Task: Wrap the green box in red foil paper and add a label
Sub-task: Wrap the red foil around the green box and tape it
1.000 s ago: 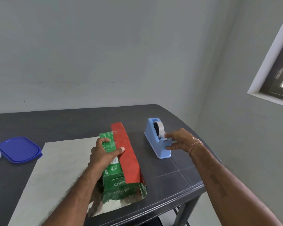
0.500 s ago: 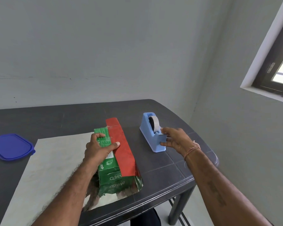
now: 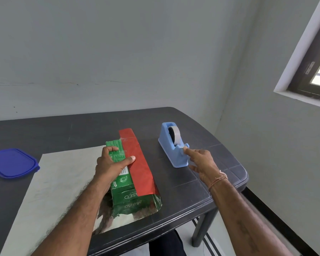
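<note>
A single wide-angle camera is riding on the person's head, looking forward and down across the worktop from its near edge. It is sitting close above that edge. The left hand is showing just below frame centre, gripping the green box, and the right hand is lying at 3 o'clock of it. The wall is filling 12 o'clock, and a window is showing at 2 o'clock.

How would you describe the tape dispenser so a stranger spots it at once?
Find the dark table. Toward its right edge, right of the green box, stands the tape dispenser, the right hand touching its near end. It alone is pale blue and holds a tape roll.
</note>
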The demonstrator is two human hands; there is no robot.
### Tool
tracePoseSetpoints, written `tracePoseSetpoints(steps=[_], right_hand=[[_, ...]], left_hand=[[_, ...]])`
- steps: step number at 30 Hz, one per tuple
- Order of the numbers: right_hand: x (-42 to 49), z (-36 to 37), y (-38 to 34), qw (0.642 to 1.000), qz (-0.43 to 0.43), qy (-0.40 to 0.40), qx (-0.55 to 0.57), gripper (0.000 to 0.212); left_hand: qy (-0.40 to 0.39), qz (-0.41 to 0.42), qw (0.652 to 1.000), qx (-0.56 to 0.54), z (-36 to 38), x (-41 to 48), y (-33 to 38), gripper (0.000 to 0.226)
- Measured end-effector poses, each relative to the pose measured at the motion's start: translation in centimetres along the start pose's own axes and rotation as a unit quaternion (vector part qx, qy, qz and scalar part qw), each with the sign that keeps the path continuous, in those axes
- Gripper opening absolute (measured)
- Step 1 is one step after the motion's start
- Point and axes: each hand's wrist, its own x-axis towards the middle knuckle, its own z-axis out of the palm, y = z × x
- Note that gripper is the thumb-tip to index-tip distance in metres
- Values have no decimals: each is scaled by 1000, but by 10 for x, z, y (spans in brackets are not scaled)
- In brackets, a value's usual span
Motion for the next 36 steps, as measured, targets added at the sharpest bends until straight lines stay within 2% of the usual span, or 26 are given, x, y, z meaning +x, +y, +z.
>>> tracePoseSetpoints(steps=[7, 11, 16, 19, 21, 25, 28, 32, 36], right_hand=[[-3, 1, 14, 999, -14, -6, 29, 19], [2, 4, 25, 999, -33, 9, 37, 26], [14, 11, 35, 997, -61, 41, 31, 27], [15, 13, 48, 992, -75, 101, -21, 20], [13, 8, 55, 991, -69, 114, -30, 21], [-3, 1, 57, 997, -51, 49, 27, 22], [-40, 10, 50, 989, -138, -43, 33, 26], [-68, 31, 16, 939, -247, -237, -19, 18], [-59, 58, -15, 877, -291, -350, -153, 10]], left_hand=[[0, -3, 1000, 1, 0, -1, 1, 69], [-2, -2, 1000, -2, -1, -1, 1, 69], [-3, -4, 1000, 1, 0, -1, 2, 69], [-2, -8, 1000, 3, 0, -2, 3, 69], [-3, -9, 1000, 4, 0, -2, 4, 68], [-7, -12, 1000, 0, 0, -2, 3, 69], [-3, -13, 1000, -4, -1, -4, 3, 68], [-4, -18, 1000, -4, -2, -6, 4, 68], [-6, -14, 1000, -1, -2, -8, 5, 68]])
